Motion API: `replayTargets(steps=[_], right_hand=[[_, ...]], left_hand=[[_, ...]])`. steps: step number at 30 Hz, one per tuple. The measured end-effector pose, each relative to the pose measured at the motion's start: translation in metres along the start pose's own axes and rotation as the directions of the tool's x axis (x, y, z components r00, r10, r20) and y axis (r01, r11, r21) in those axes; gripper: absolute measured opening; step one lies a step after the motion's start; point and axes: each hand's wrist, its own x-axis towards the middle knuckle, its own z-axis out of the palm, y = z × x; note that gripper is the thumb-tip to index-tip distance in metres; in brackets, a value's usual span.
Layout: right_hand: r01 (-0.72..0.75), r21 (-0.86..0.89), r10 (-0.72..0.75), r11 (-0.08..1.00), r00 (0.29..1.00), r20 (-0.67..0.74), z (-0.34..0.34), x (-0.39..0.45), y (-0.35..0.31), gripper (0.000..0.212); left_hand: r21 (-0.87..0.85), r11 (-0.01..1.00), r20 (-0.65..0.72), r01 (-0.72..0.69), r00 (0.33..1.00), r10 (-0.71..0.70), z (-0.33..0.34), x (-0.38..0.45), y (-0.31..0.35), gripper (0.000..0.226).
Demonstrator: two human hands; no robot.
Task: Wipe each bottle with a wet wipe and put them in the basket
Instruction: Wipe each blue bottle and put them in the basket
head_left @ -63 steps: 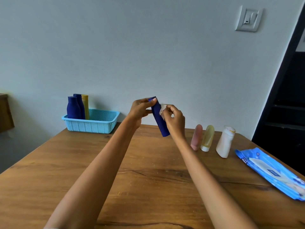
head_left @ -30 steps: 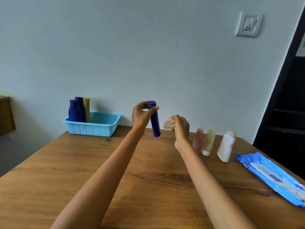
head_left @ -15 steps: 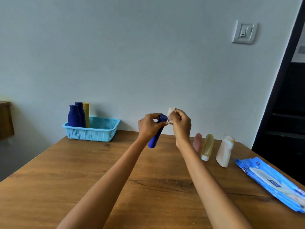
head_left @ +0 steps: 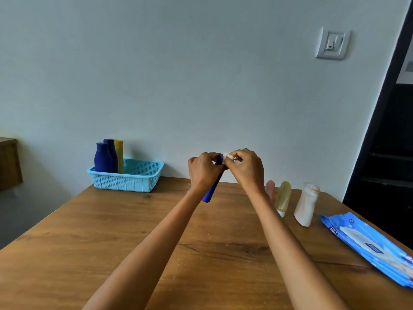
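Note:
My left hand grips a slim dark blue bottle near its top, holding it tilted above the table. My right hand pinches a crumpled white wet wipe against the bottle's upper end. The light blue basket stands at the far left of the table and holds two dark blue bottles and a yellow one. A pink bottle, a yellowish bottle and a white bottle stand in a row on the right.
A blue pack of wet wipes lies near the wooden table's right edge. The wall runs close behind the table. A dark doorway is at the right, and a wooden cabinet at the far left.
A second ago the hands were apart, the bottle upright in my left hand. They have come together, the bottle is tilted and the wipe is pressed on its top end.

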Motion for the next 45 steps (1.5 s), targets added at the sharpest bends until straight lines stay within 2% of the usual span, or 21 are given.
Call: replayTargets(steps=[3,5,8,12,15,17,19,22,27,30,32,34,38,42,45], right_hand=[[-0.162,0.241,0.185,0.957,0.980,-0.076,0.000,0.002,0.008,0.021],[-0.194,0.263,0.215,0.945,0.975,-0.054,0.001,0.003,0.010,0.022],[-0.152,0.275,0.127,0.949,0.986,0.107,0.003,0.000,0.002,0.024],[-0.044,0.355,-0.008,0.934,0.990,0.142,0.007,-0.001,0.001,0.023],[-0.184,0.552,0.114,0.813,0.981,0.158,0.004,-0.002,0.009,0.018],[-0.273,0.603,0.221,0.749,0.962,0.161,0.004,-0.006,0.012,0.015],[-0.297,0.585,0.260,0.754,0.954,0.150,0.007,-0.008,0.015,0.018],[-0.277,0.603,0.209,0.748,0.961,0.182,0.013,-0.008,0.010,0.022],[-0.099,0.480,0.076,0.872,0.995,0.068,0.027,-0.025,-0.002,0.026],[-0.066,0.383,0.031,0.922,0.995,0.095,0.036,-0.038,0.008,0.024],[-0.091,0.260,0.059,0.961,0.990,0.128,0.039,-0.043,0.017,0.023],[-0.140,0.160,0.116,0.977,0.982,0.146,0.039,-0.042,0.021,0.024],[-0.180,0.246,0.146,0.952,0.978,0.150,0.039,-0.035,0.011,0.024],[-0.106,0.323,0.086,0.941,0.993,0.074,0.036,-0.025,-0.011,0.028],[0.023,0.345,-0.039,0.938,0.999,0.038,0.035,-0.023,-0.018,0.028]], left_hand=[[-0.015,1.000,0.027,0.023,0.999,-0.023,0.000,0.003,-0.003,0.028],[0.009,1.000,0.054,0.009,0.998,-0.009,0.002,0.002,0.000,0.028],[0.012,1.000,0.074,0.012,0.997,-0.013,0.003,-0.004,0.008,0.020],[-0.091,0.991,0.076,0.098,0.993,-0.091,-0.002,0.002,0.007,0.018],[-0.199,0.963,0.091,0.183,0.982,-0.168,-0.006,0.007,0.003,0.018],[-0.358,0.905,0.141,0.232,0.971,-0.193,-0.009,0.008,0.002,0.019],[-0.501,0.825,0.209,0.260,0.962,-0.176,-0.010,0.008,0.002,0.019],[-0.553,0.789,0.215,0.268,0.961,-0.175,-0.010,0.008,0.002,0.020],[-0.685,0.628,0.154,0.368,0.916,-0.369,-0.016,0.015,-0.005,0.029],[-0.740,0.534,0.131,0.410,0.865,-0.484,-0.025,0.019,-0.015,0.035],[-0.761,0.504,0.114,0.409,0.848,-0.518,-0.030,0.022,-0.021,0.037],[-0.768,0.499,0.109,0.402,0.849,-0.517,-0.034,0.024,-0.023,0.036],[-0.739,0.521,0.161,0.428,0.862,-0.481,-0.029,0.021,-0.018,0.035],[-0.690,0.580,0.171,0.434,0.876,-0.451,-0.016,0.013,-0.013,0.030],[-0.700,0.583,0.141,0.413,0.880,-0.454,-0.017,0.015,-0.011,0.029]])
